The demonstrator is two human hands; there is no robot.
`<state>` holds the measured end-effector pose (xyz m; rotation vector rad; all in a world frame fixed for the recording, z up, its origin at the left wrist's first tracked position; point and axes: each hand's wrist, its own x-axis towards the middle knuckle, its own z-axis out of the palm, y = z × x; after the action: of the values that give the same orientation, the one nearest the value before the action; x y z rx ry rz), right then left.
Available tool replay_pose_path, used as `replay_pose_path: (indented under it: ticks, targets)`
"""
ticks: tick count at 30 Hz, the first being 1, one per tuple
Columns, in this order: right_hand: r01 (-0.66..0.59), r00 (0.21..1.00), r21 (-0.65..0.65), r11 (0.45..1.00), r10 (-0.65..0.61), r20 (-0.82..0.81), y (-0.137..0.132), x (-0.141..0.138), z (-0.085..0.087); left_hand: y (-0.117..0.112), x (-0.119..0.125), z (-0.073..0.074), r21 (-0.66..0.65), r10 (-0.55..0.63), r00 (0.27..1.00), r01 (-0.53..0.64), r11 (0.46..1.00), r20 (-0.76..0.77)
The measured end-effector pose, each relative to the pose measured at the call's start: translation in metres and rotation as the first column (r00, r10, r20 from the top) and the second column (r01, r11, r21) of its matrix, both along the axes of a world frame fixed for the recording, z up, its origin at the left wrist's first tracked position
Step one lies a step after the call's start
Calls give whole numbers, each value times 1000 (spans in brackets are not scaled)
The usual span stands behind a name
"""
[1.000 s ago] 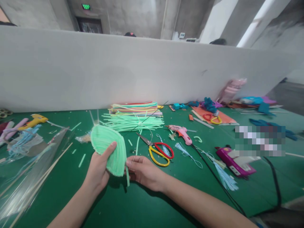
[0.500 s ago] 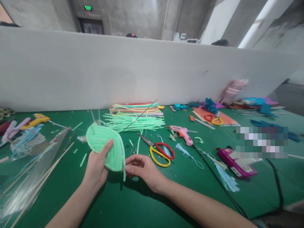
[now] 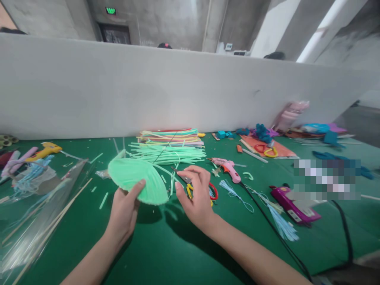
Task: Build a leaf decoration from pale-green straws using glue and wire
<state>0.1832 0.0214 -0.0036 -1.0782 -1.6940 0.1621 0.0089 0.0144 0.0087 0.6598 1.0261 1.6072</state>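
Note:
My left hand (image 3: 126,211) is closed on a mint-green, leaf-shaped piece of fuzzy pipe cleaners (image 3: 138,178), thumb on top and fingers underneath. The piece is tilted, with its broad ribbed face towards me. A thin dark wire (image 3: 165,146) slants up from behind its upper edge. To its right, my right hand (image 3: 197,198) hovers with thumb and forefinger apart and nothing visible between them. Scissors (image 3: 214,192) with red and yellow handles lie partly hidden behind that hand. Beyond the piece are bundled green pipe cleaners (image 3: 178,153).
A pink glue gun (image 3: 227,166) lies right of the scissors, its black cord running towards me. Blue tassels (image 3: 231,188) and a purple device (image 3: 293,206) are further right. On the left are a yellow glue gun (image 3: 49,150) and thin sticks (image 3: 65,209). A white partition (image 3: 166,91) stands behind.
The green piece has turned, its right end swinging outwards and up. My right hand has left its lower edge, moved up and right, and opened, now covering part of the scissors.

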Motion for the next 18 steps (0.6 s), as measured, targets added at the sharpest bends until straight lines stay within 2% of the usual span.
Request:
replay_pose_path:
  ticks: [4, 9, 14, 18]
  targets:
    - [42, 990, 21, 999, -44, 133, 4, 3, 2, -5, 6, -3, -23, -115, 991, 114, 993, -61]
    - [87, 968, 106, 991, -109, 226, 8, 7, 1, -6, 10, -9, -12, -160, 983, 160, 987, -86]
    - [2, 966, 59, 998, -17, 259, 6, 4, -1, -5, 14, -10, -7, -146, 982, 146, 989, -118]
    - [-10, 976, -5, 1000, 11, 218, 3, 1, 0, -4, 15, -7, -22, -109, 986, 107, 994, -126]
